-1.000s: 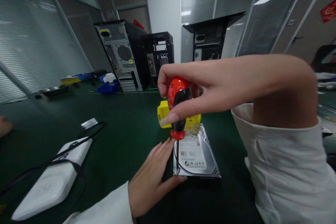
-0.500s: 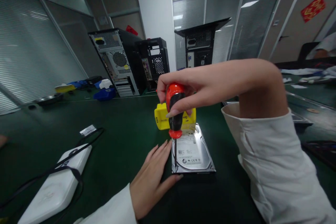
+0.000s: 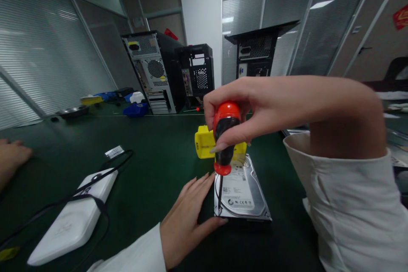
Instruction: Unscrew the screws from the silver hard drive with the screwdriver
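Observation:
My right hand [image 3: 236, 106] is wrapped round the red and black handle of a screwdriver [image 3: 225, 136], which stands nearly upright. Its shaft reaches down to the front left corner of a silver hard drive [image 3: 245, 193] lying label up. My left hand [image 3: 188, 212] lies beside the drive with fingers stretched along its left side and the thumb at its front edge. Behind the drive sits a yellow bin [image 3: 204, 142], partly hidden by my right hand and the screwdriver.
A white power bank [image 3: 76, 216] with a black cable lies at left on the green tabletop [image 3: 153, 157]. Another person's hand [image 3: 14, 157] rests at the left edge. Computer cases [image 3: 156, 72], a blue bin [image 3: 135, 109] and a metal bowl [image 3: 73, 111] stand farther back.
The view has swung left, so most things appear farther right. The other person's hand shows more at the left edge. The screwdriver stays at the same corner of the drive.

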`<state>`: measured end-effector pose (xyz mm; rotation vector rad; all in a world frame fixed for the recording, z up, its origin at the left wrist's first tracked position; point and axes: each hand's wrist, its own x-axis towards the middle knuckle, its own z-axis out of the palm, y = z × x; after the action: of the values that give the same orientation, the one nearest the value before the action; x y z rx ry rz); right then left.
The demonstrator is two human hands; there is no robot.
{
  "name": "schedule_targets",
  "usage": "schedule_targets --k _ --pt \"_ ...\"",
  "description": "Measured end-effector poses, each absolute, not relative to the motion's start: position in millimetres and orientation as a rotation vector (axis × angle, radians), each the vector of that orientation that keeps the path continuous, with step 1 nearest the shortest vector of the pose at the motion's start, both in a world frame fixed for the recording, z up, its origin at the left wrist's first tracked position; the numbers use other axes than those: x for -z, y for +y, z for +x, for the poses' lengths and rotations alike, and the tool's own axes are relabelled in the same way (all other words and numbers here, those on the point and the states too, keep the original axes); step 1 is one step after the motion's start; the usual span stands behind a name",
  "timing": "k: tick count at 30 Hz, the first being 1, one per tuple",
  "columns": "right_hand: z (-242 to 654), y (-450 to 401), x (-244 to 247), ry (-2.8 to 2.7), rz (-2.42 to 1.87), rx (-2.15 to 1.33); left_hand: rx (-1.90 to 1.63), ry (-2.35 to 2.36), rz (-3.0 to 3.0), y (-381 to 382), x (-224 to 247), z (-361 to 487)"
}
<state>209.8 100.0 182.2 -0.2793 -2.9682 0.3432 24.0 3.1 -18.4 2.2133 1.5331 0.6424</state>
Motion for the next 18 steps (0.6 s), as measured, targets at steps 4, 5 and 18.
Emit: schedule_targets --k 4,5,18 --pt "211.7 103.6 -181.7 -2.957 -0.349 -0.348 -0.688 1.595 2.122 3.5 12.5 26.4" --pt "212.7 104.3 -181.5 -2.959 -0.373 -0.344 -0.693 1.612 2.095 4.1 10.4 27.4" --pt "228.7 97.9 -184.3 -3.002 -0.380 -0.459 -0.431 1.617 2.182 9.6 -0.1 32.5"
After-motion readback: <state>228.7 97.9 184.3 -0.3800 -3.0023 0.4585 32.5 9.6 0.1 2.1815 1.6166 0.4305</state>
